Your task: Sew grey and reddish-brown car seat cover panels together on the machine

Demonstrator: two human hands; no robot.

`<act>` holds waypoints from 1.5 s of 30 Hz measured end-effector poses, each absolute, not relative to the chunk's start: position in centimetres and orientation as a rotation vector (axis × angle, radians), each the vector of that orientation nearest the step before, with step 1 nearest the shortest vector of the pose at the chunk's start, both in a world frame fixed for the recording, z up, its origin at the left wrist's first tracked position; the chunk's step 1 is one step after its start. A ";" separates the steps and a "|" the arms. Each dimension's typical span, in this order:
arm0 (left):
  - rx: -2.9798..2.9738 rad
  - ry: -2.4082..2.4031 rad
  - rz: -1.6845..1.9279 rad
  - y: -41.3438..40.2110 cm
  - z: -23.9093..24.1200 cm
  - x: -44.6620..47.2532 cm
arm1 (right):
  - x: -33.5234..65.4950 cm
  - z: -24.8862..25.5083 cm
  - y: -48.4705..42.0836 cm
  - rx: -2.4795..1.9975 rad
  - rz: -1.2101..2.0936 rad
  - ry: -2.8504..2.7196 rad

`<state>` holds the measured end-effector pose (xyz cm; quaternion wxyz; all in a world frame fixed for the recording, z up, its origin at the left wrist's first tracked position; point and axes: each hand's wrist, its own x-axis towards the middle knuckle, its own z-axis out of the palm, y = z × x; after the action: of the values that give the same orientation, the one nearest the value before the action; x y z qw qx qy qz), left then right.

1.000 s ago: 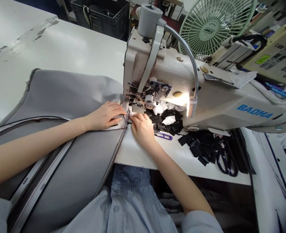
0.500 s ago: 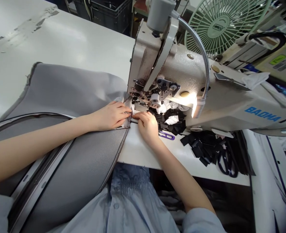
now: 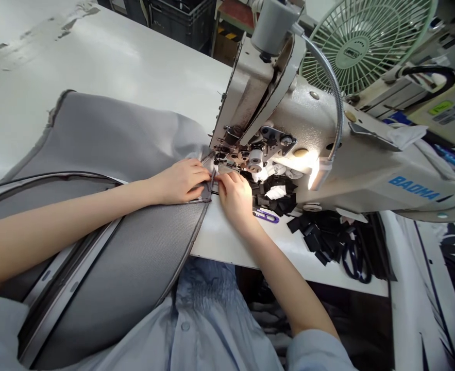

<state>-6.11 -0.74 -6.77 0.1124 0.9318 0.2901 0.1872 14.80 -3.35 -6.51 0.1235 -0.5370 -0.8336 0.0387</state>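
A large grey fabric piece with dark bound edges and pale strips spreads over the table and down toward my lap. My left hand lies on its corner, fingertips bent and gripping near the bound edge. From the other side, my right hand pinches that same edge, its fingertips partly hidden by the fabric. Both hands are just in front of the sewing machine's needle area. The part under the presser foot is too small to make out.
Small black fabric pieces and white scraps lie under the machine arm. Purple-handled thread snips and dark-handled scissors are on the white table. A lit lamp hangs from the machine. Behind stands a green fan.
My right fingers have closed in on the fabric edge beside my left fingertips. The fabric corner is slightly lifted or folded there. The view has shifted a little.
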 end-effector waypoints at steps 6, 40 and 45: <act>2.702 0.849 0.619 -0.9 -6.7 -6.2 | 15.7 -6.8 -4.2 -1.472 0.251 -2.396; 2.789 0.969 0.378 -1.0 -5.4 -5.6 | 14.0 -7.5 -2.9 -1.494 0.098 -2.361; 2.835 1.077 0.374 -1.5 -5.3 -5.2 | 13.8 -7.7 -3.3 -1.484 -0.017 -2.417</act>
<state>-5.23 -1.48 -5.31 0.0428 0.9269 0.3521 0.1222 13.81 -3.33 -7.73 0.1521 -0.5171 -0.8423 -0.0061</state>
